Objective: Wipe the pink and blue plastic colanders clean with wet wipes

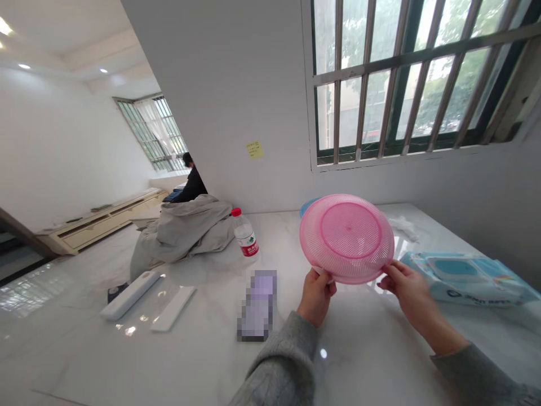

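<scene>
Now you have the pink mesh basket point(349, 228) tilted above the white table point(363, 349), toward its far edge and left of the far right corner. Your left hand point(316, 293) pinches the lower rim at one side; your right hand point(408, 287) pinches it at the other. Grip both sides evenly and lightly, as thin plastic probably flexes, and mind the wipes pack point(473, 282) along the right edge.

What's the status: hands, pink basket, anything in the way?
Left hand and right hand hold pink basket by rim. Basket tilted. Closest clutter: wipes pack by right hand, blue item behind basket.
</scene>
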`<state>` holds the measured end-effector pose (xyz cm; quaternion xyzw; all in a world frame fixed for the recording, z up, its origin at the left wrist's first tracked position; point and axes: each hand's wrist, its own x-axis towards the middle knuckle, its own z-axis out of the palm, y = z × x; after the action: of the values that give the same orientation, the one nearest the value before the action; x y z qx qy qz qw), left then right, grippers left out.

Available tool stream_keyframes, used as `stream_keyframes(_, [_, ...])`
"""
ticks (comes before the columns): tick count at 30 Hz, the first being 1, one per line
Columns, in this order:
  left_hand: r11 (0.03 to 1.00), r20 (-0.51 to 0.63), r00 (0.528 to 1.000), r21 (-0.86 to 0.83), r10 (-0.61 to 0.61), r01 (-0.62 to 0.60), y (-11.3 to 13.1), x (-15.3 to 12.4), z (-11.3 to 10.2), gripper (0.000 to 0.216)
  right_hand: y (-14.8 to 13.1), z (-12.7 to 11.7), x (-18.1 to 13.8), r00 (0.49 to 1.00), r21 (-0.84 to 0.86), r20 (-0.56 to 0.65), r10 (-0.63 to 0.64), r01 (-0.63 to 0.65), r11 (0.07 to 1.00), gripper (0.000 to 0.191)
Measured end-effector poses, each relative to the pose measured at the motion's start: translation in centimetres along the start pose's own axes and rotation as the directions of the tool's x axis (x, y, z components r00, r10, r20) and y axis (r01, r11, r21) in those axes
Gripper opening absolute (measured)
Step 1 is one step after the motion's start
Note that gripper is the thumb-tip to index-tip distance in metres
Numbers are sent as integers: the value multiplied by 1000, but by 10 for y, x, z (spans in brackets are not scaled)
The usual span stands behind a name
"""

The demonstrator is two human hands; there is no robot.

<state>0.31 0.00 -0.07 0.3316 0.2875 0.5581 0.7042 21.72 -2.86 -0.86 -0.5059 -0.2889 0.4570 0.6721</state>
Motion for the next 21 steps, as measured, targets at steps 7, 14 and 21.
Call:
stream_keyframes(7, [999, 19, 1000, 50, -16, 15, -1, -3, 2, 33, 10, 9, -9, 993, -59, 110, 37, -31, 998, 40])
stream_keyframes(14, [994, 96, 995, 108, -34, 23, -7, -3, 1, 27, 10, 22, -23, 972, -84, 211, 106, -90, 992, 34])
stream_keyframes(21, [991, 74, 997, 135, -20, 10, -8, 1, -1, 19, 2, 26, -26, 972, -111, 211, 107, -84, 990, 26])
